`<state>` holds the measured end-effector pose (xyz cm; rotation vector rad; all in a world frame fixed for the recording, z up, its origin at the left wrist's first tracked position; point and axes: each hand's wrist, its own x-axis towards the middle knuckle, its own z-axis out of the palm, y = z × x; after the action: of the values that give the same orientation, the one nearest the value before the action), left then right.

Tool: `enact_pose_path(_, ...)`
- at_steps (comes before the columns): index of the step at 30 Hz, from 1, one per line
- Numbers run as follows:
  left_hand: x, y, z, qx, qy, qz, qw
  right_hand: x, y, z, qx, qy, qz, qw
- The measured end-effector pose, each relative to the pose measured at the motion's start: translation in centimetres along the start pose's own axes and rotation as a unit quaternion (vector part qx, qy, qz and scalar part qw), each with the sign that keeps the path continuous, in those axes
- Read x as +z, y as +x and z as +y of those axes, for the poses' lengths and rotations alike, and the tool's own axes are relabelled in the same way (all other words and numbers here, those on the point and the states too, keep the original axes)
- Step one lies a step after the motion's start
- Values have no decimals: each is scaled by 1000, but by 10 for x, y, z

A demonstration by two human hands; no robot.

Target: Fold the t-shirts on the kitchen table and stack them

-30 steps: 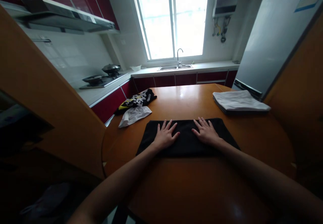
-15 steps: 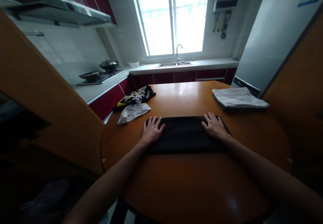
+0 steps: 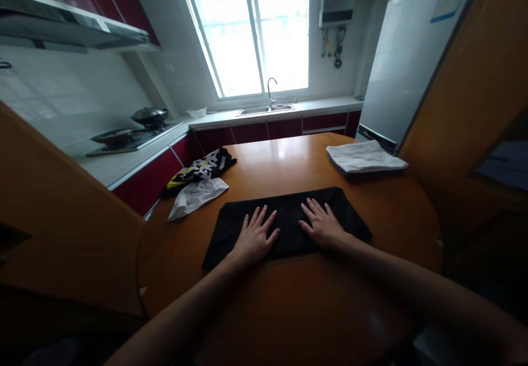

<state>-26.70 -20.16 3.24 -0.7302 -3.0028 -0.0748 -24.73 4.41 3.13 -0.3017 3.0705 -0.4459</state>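
A black folded cloth garment [image 3: 289, 217] lies flat on the wooden table [image 3: 280, 305] in front of me. Its exact kind does not show. My left hand [image 3: 254, 238] rests on the left half of it, palm down with the fingers spread. On the right half lies my right hand [image 3: 322, 224], also flat and with fingers apart. Neither hand grips the cloth. The two hands are a short distance from each other, both near the middle of the garment.
A crumpled black, yellow and white printed garment [image 3: 202, 169] lies at the table's left edge, with a white cloth [image 3: 198, 196] touching it. A folded stack of white and dark cloth [image 3: 367, 158] sits at the back right. Behind are a sink [image 3: 264, 110] and a stove [image 3: 136, 139].
Both hands have slid inward and nearer to me over the black garment, closer together. The view has turned a little to the right.
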Motion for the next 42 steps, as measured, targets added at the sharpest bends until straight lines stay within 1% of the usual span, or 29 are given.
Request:
enact_pose_path(2,0,0,-3,-4,-3,-6,1000,-6,3,4,17,10,8,1000)
enact_pose_path(4,-5,3,-5,-6,-7,-11,1000,-14,7,14,49,5,46,998)
enact_pose_path(6,-12,11,-1,-5,-6,-12,1000,-18,13,26,92,-11,80,993)
enact_pose_path(8,-20,24,10,3,-7,-10,1000,-18,18,37,128,-16,76,989)
enact_pose_path(10,-26,41,27,15,-15,-9,1000,-16,21,44,145,-9,61,988)
enact_pose_path(12,-28,57,46,30,-29,-10,999,-18,23,50,148,5,78,986)
enact_pose_path(14,-25,70,63,41,-44,-10,998,-26,23,59,161,29,127,978)
enact_pose_path(16,-16,76,74,46,-58,-10,997,-39,24,73,201,83,172,961)
enact_pose_path(18,-6,78,79,47,-63,-7,997,-53,24,91,253,173,180,935)
enact_pose_path(20,3,77,80,51,-63,-1,997,-62,22,107,288,256,154,910)
enact_pose_path(22,9,75,79,56,-62,6,996,-66,18,117,299,307,118,896)
enact_pose_path(28,7,75,80,58,-68,10,996,-75,4,121,307,420,19,854)
enact_pose_path(34,8,75,79,60,-72,15,995,-91,10,133,330,467,-88,815)
enact_pose_path(39,13,76,78,64,-81,26,994,-93,13,133,323,494,-142,794)
enact_pose_path(40,14,75,78,64,-82,29,994,-93,13,133,316,499,-147,793)
enact_pose_path(42,13,74,79,64,-83,38,994,-94,13,131,291,500,-148,802)
